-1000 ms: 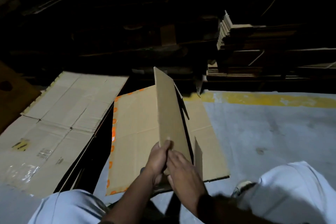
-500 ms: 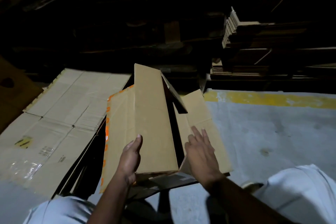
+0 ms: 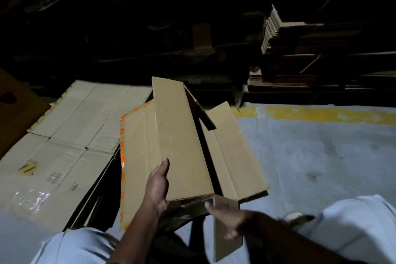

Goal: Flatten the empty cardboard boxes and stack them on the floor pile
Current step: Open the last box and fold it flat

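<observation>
A half-collapsed cardboard box (image 3: pixel 177 139) is held above flattened sheets (image 3: pixel 70 135), gripped by the left hand (image 3: pixel 157 186), its flap (image 3: pixel 227 231) pinched by the right hand (image 3: pixel 231 221); the flap could be torn.

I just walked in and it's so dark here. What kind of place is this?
Probably a warehouse or storeroom for cardboard. Bundles of flattened cartons are stacked at the back, flattened boxes lie on a concrete floor, and a yellow painted line marks it.
</observation>
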{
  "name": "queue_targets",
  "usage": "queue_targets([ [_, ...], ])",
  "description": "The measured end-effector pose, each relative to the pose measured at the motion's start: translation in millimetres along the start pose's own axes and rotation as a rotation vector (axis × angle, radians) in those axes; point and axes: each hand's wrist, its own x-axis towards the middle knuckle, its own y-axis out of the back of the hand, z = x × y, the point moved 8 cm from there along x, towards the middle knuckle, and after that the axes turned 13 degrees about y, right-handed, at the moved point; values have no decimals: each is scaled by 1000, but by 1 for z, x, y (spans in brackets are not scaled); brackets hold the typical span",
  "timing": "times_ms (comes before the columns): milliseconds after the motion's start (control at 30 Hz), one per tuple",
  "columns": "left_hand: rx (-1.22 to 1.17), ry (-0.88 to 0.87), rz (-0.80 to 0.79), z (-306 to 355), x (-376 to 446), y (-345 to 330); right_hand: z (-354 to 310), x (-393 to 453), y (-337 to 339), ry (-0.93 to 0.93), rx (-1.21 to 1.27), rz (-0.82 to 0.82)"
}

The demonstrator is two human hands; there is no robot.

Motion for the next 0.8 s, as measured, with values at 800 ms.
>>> queue_targets([
  [800, 1018, -279, 500, 35, -16, -53, -87, -19, -14, 459, -276, 705],
])
